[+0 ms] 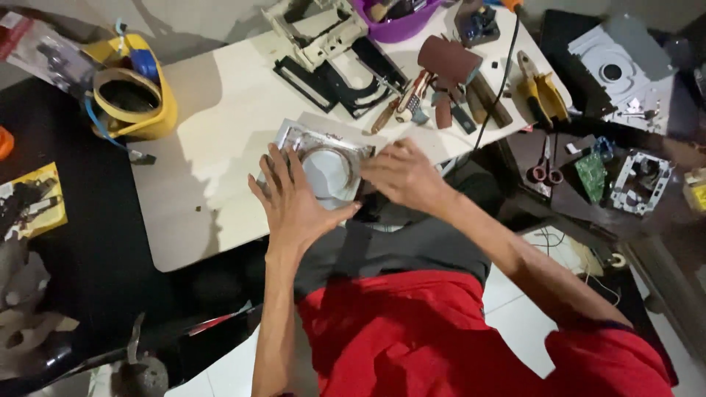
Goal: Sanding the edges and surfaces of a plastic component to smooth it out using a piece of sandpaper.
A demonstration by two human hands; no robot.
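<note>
Silvery metal, a flat square plate (323, 158) with a round ring pressed into it, lies at the near edge of the white table (220, 125), partly overhanging it above the person's lap. The left hand (294, 198) lies flat on the plate's left half, fingers spread wide, thumb stretched along its near edge. The right hand (401, 175) meets the plate's right edge, fingers curled narrowly at that side; whether they pinch it cannot be told. Just beyond the plate lie black plastic frames (346, 81) and a cream housing (316, 33). To the plate's far right sits a dark red sandpaper roll (448, 59), with yellow-handled pliers (540, 92) further out. Far left of the plate stands a yellow tape reel (132, 99). Well right of it lie red-handled scissors (546, 169) and a green circuit board (590, 175).
</note>
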